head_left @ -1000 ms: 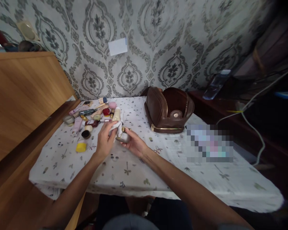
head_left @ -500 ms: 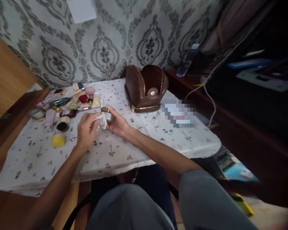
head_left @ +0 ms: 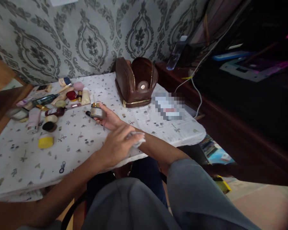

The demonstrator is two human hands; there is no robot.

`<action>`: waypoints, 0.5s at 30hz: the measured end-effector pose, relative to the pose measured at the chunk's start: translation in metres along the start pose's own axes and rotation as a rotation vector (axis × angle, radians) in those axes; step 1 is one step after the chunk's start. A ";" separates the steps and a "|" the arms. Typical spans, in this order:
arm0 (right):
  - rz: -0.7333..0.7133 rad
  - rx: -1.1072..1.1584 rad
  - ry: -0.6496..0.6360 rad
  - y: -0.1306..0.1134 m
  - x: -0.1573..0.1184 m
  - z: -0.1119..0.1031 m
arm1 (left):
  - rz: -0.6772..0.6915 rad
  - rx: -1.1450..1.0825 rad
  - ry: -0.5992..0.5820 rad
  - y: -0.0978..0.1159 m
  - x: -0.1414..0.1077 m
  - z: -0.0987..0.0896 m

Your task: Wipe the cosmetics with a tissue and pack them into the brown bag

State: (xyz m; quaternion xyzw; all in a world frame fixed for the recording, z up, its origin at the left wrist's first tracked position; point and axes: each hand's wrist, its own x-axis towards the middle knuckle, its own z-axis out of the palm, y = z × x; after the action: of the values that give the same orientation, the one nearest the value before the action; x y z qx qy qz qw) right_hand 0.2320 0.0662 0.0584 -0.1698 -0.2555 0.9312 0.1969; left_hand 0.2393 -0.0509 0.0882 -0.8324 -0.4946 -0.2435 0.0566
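Note:
My right hand (head_left: 110,117) is closed around a small glass cosmetic jar (head_left: 97,112) with a gold lid, held just over the table. In my left hand (head_left: 117,143) is a crumpled white tissue (head_left: 137,140), pinched between thumb and fingers beside my right forearm. A slim dark tube (head_left: 88,113) shows just left of the jar; whether it touches the hand I cannot tell. Farther left lie a cream tube (head_left: 85,96), a dark red bottle (head_left: 54,111), a black lid (head_left: 48,126) and a yellow-lidded pot (head_left: 45,142).
An open brown cosmetic bag (head_left: 138,86) stands at the back of the patterned tablecloth (head_left: 69,159). A blurred-out flat item (head_left: 169,107) lies to its right. A clear bottle (head_left: 176,53) and a white cable (head_left: 198,91) are on the dark furniture beyond.
My left hand has moved away from the jar, toward me and right, taking the tissue to my right forearm. My right hand still holds the jar. The camera view has shifted right.

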 end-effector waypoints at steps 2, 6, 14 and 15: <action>-0.005 -0.001 -0.020 0.000 0.004 0.000 | 0.068 -0.018 -0.269 0.009 -0.002 -0.004; -0.007 0.039 -0.011 -0.002 0.010 -0.003 | 0.027 -0.035 -0.590 0.005 -0.021 -0.030; 0.029 0.028 -0.007 -0.004 0.003 -0.001 | -0.272 -0.055 -0.319 -0.021 -0.016 -0.052; 0.039 0.011 -0.014 -0.003 0.003 -0.001 | -0.271 -0.071 -0.267 -0.019 -0.013 -0.048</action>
State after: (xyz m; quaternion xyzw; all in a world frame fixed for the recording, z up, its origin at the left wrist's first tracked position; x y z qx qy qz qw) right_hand 0.2307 0.0706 0.0589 -0.1674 -0.2483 0.9374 0.1777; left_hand 0.2010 -0.0675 0.1215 -0.7846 -0.5964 -0.1536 -0.0722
